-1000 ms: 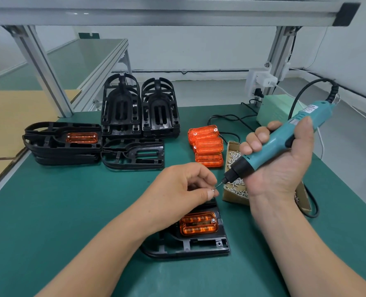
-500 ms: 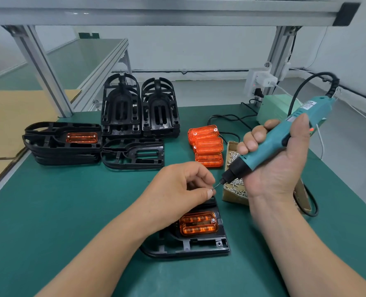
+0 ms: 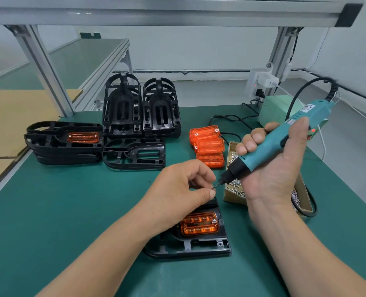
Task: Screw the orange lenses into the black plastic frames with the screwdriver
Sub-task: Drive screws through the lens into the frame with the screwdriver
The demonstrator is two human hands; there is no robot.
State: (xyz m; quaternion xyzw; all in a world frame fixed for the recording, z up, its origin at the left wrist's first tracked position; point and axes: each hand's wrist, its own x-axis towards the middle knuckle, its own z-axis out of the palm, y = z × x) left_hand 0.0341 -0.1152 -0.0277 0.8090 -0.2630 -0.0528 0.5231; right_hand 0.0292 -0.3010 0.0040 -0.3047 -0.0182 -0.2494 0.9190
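Item one: black frame lying flat on the green table nearest me, with an orange lens seated in it. My left grip covers the frame's far end from view, thumb and forefinger pinching a tiny screw at the bit of the screwdriver. My right grip is wrapped round that teal tool, which is tilted above the cardboard screw box. Behind lie three loose lenses, empty frames, a finished stack on the left and a power unit.
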